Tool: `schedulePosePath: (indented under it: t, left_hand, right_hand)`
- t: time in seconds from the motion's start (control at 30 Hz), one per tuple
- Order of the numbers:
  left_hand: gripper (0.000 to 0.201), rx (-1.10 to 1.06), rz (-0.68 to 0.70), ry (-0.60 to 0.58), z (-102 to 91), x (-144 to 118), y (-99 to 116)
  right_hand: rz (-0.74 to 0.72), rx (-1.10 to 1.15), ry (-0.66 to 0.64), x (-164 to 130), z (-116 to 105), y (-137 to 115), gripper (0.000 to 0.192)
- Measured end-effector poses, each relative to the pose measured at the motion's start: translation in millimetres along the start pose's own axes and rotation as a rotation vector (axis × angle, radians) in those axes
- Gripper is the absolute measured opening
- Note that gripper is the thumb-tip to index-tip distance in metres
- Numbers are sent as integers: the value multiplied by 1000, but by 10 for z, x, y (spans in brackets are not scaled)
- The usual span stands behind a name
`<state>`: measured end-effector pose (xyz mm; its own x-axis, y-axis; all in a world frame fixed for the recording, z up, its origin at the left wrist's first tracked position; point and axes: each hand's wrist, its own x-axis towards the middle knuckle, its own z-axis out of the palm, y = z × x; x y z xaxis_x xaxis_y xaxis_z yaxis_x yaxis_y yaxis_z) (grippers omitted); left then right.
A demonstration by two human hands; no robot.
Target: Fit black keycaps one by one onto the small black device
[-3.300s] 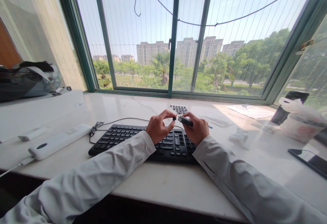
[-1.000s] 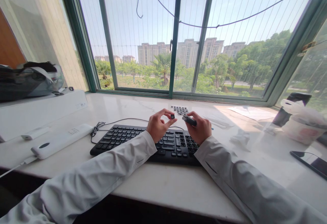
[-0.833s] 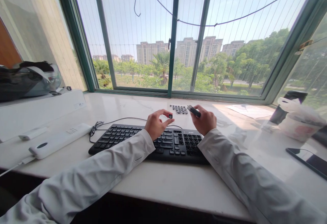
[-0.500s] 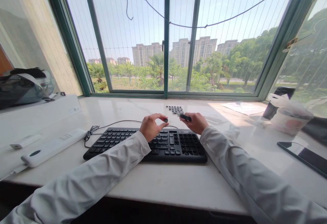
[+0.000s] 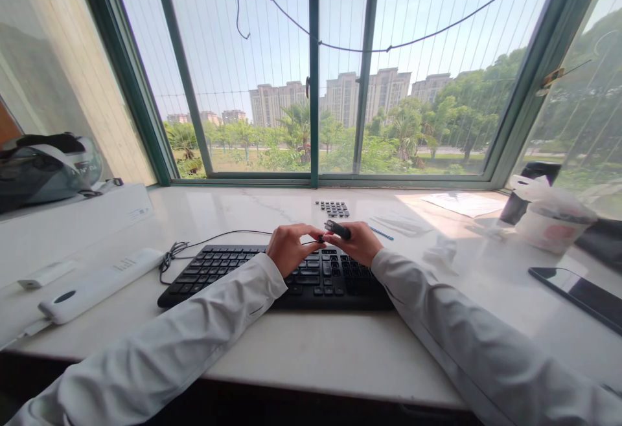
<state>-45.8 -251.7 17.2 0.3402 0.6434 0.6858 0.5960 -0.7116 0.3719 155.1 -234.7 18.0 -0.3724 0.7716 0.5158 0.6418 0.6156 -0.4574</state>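
Observation:
Between the thumb and fingers of my left hand (image 5: 290,246) is a small black keycap (image 5: 321,239). My right hand (image 5: 358,243) grips a short black tool (image 5: 339,228) with a pale tip that points left; its exact kind is unclear. The fingertips of both hands meet at the keycap, just over the black keyboard (image 5: 208,270). Sockets without keycaps show in the keyboard's number pad, which my right hand partly covers. Beyond my hands, several loose keycaps (image 5: 334,208) lie in rows on the white counter (image 5: 272,342).
The keyboard's cable (image 5: 171,254) is bundled at the left, near a white device (image 5: 102,283). A thin blue stick (image 5: 381,233) and crumpled clear plastic (image 5: 441,252) lie right of my hands. Farther right are a phone (image 5: 578,293) and a bagged tub (image 5: 554,225). A window stands behind.
My right hand has moved left and down to meet my left hand at the keycap. The tool's tip is turned up more. The blue stick has come into view.

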Motion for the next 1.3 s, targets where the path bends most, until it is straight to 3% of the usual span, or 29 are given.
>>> schedulePosePath:
  t: [0.17,0.53,0.67,0.83,0.93,1.07,1.3]
  left_hand:
    - [27,13,39,-40,-21,3,28]
    - [13,129,109,-59,-30,22,54]
    - [14,172,123,-80,-46,31,34]
    - [19,285,99,-72,-119,180,-154]
    - [19,367,48,-186,-108,409,-377]
    - [23,495,-66,-401,74,831,-711]
    - [23,559,-171,-451,650,1370,-1124]
  right_hand:
    - [23,145,1,31,-25,3,36]
    - [-16,45,23,39,-13,23,35]
    - [16,-97,-11,38,-25,1,37]
    - [151,-466,-30,39,-145,-2,25]
    - [214,-606,-63,45,-242,32,27]
    - [197,-646,-101,49,-296,71,28]
    - [139,-632,-201,37,-216,85,27]
